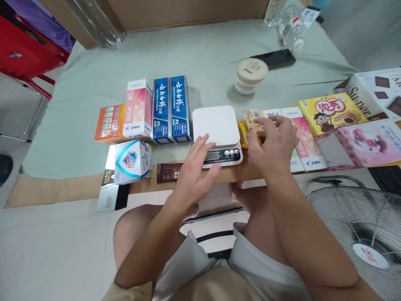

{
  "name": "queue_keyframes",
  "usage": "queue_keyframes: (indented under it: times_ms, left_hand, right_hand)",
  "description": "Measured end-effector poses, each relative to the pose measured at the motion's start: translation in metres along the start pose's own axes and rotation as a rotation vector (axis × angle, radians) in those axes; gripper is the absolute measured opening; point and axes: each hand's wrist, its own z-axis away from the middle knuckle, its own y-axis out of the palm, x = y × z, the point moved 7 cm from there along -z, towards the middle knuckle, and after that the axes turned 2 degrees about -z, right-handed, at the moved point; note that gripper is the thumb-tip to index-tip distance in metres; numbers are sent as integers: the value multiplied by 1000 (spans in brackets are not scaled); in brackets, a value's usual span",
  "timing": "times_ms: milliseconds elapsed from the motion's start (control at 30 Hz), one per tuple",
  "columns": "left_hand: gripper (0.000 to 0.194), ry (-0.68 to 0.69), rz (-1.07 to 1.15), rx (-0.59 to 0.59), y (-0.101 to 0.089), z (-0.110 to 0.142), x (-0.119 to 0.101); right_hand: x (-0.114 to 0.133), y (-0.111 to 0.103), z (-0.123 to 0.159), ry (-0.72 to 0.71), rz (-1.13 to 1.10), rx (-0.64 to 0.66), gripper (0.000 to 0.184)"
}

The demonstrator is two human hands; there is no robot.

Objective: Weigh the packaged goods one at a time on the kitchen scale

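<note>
A white kitchen scale point(216, 125) sits at the table's front edge with nothing on its platform. My left hand point(197, 171) lies over the scale's front left corner near the display, fingers stretched out and apart. My right hand point(272, 144) is just right of the scale, its fingers curled round a clear snack packet point(254, 119) with a barcode label. A yellow wrapper point(242, 133) lies between that packet and the scale.
Left of the scale stand two blue toothpaste boxes point(171, 108), a pink box point(138, 108), an orange box point(109, 124), a soap box point(133, 161) and a brown bar point(169, 172). Right: a yellow snack box point(332, 112). Behind: a jar point(250, 75), a phone point(275, 58). A fan point(360, 234) stands low right.
</note>
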Motion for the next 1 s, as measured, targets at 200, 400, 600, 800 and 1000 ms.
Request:
queue_keyframes:
  times_ms: [200, 400, 600, 800, 1000]
  left_hand:
    - [61, -14, -4, -23, 1, 0, 1]
    - [48, -20, -16, -159, -15, 1, -2]
    - [21, -7, 62, -452, -61, 26, -8]
    - [25, -1, 21, -453, -75, 42, 6]
    - [32, 115, -53, -530, -82, 54, -12]
  right_hand:
    - [-1, 2, 1, -2, 30, 116, 35]
    - [28, -13, 12, -176, -95, -39, 34]
    - [112, 20, 71, -624, -245, 411, 23]
    - [142, 58, 108, -622, -113, 689, 33]
    - [142, 49, 97, -580, -150, 644, 27]
